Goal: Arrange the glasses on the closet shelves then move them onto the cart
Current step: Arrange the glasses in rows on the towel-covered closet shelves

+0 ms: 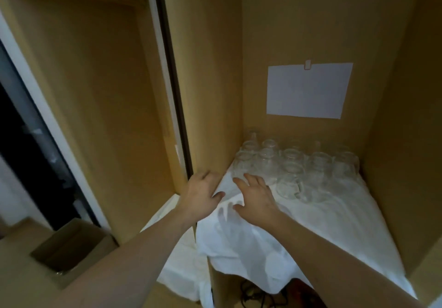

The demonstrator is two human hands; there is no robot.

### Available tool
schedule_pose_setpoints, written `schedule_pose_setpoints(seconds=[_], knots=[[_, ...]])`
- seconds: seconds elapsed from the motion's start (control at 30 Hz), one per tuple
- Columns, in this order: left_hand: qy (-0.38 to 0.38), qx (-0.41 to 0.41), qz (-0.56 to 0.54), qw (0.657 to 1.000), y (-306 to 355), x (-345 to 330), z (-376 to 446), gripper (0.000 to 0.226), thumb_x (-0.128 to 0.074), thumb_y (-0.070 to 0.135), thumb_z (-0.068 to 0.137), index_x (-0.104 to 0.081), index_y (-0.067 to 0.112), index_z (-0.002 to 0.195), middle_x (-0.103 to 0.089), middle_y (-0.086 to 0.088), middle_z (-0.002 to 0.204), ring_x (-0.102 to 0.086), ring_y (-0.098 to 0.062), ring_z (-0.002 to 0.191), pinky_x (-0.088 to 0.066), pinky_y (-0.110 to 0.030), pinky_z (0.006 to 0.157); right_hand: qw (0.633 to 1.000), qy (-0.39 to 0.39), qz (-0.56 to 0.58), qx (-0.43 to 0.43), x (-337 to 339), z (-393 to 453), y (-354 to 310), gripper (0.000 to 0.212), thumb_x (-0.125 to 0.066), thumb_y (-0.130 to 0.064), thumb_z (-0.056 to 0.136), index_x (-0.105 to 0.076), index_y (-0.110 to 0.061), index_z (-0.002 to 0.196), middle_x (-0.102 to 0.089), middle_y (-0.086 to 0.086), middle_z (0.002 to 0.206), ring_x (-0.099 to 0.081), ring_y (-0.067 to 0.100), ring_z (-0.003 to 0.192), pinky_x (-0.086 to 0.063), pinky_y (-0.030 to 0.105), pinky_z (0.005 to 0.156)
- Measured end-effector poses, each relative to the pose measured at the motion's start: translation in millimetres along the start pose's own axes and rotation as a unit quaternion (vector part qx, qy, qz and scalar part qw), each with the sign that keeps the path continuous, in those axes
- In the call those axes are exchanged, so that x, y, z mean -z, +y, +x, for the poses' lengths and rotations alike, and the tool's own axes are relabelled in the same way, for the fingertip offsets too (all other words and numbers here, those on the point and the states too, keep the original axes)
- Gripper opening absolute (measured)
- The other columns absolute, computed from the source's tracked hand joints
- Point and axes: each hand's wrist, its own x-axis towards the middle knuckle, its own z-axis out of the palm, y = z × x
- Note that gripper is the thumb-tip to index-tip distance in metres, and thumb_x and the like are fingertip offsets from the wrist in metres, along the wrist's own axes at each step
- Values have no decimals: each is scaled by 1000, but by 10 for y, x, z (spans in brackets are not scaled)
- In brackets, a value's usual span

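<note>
Several clear glasses stand in rows at the back of a closet shelf, which is covered by a white cloth. One glass sits nearest the front of the group. My left hand is at the shelf's left edge by the wooden partition, fingers spread and holding nothing. Just right of it, my right hand reaches over the cloth with fingers straight, its fingertips close to the front-left glasses. Whether it touches a glass cannot be told.
A wooden partition bounds the shelf on the left, a side wall on the right. A white sheet of paper hangs on the back wall. An open cardboard box lies low at the left. Cables lie under the shelf.
</note>
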Motion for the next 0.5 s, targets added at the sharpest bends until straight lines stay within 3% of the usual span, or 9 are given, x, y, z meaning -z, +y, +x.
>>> schedule_pose_setpoints(seconds=[0.17,0.5], knots=[[16,15,-7,1000,-601,162,-250,61,-63,43,96,-46,21,150,-43,-4,156,-35,-23,145,-34,-34,114,1000,-20,12,8,-234,10,-582,75,-63,-44,93,-26,-30,157,-24,7,162,-22,30,146,-27,40,116],[-31,23,19,999,-1739,306,-793,62,-61,52,95,-44,27,149,-41,-3,156,-34,-25,144,-35,-42,116,999,-21,31,-22,-758,2,-1652,73,-68,-42,89,-33,-29,151,-33,5,155,-28,29,143,-36,42,114]])
